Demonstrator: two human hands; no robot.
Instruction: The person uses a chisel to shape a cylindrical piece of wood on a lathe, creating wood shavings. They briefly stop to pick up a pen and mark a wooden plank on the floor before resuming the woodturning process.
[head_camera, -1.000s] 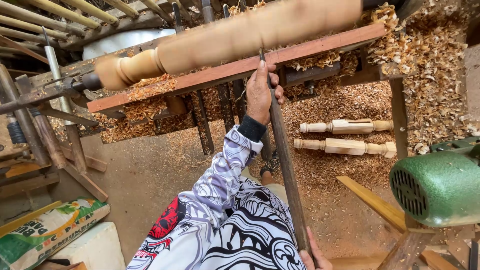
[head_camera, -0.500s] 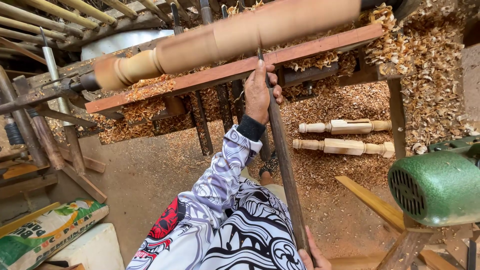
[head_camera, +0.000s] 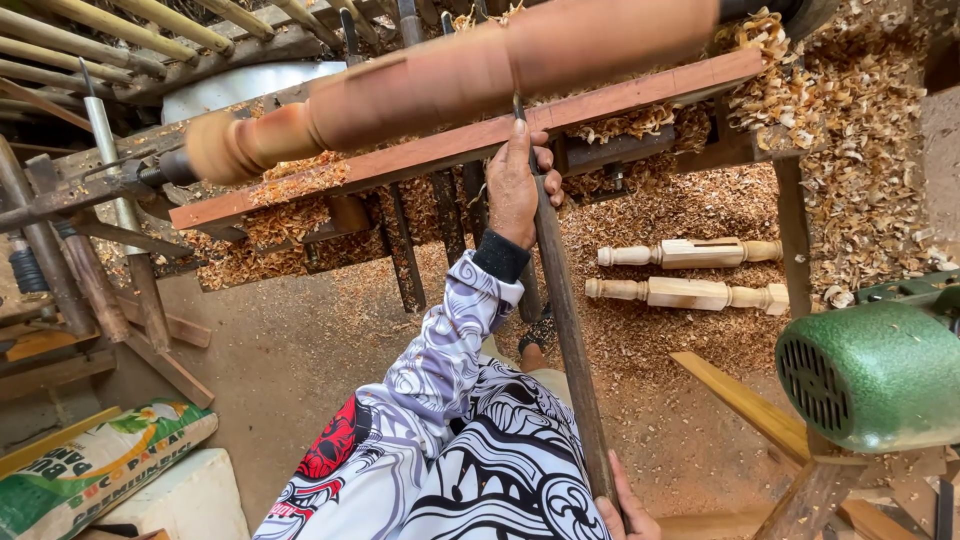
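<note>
1. Left hand (head_camera: 515, 185) clamped over the front end of a long turning chisel (head_camera: 565, 330), fingers (head_camera: 545, 160) wrapped round the shaft and pressed down onto the reddish tool-rest plank (head_camera: 470, 140); likely done so the plank takes the load and the tip stays steady.
2. Chisel tip up against the blurred, spinning wooden workpiece (head_camera: 450, 85), mounted crosswise just above and behind the plank.
3. Right hand (head_camera: 620, 505) low at the bottom edge of the view, closed on the rear end of the chisel handle, only partly visible; long handle held far back probably for leverage over the cutting angle.
4. Chisel slanting upward from the body toward the workpiece, meeting it from below and in front.
5. Wood shavings (head_camera: 850, 150) heaped on the frame and on the floor beneath, fallen where the cut throws them.
6. Two finished turned spindles (head_camera: 690, 275) lying side by side on the floor, well apart from the hands.
7. Green motor housing (head_camera: 880, 370) at right, near the frame.
</note>
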